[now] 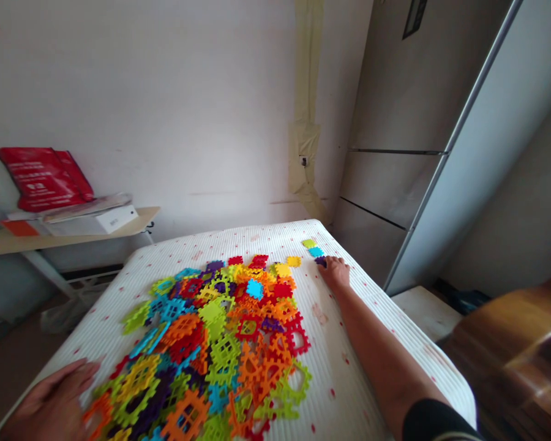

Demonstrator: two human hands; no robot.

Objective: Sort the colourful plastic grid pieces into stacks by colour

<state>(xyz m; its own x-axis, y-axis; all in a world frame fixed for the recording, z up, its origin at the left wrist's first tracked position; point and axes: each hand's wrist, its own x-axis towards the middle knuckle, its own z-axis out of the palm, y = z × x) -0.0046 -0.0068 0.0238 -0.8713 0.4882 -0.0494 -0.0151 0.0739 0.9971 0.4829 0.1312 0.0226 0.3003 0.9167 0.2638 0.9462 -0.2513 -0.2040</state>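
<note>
A heap of colourful plastic interlocking tiles (213, 315), some solid and some with cut-out middles, covers the left and middle of the cloth-covered table. At the far right my right hand (336, 272) has its fingers closed on a small purple interlocking tile (320, 261). Just beyond it, a light blue tile (316, 252) and a lime green tile (308, 244) line up with the purple one. My left hand (50, 404) lies at the near left edge of the heap, fingers stretched out, beside an orange tile (100, 416). I see nothing held in it.
The white cloth (321, 361) has ridges and small red marks. Behind the left corner, a side table (147, 219) carries a white box (114, 218) and a red plastic bag (41, 177). A tall refrigerator (386, 171) stands right, and a brown wooden chair (514, 324) is near the right edge.
</note>
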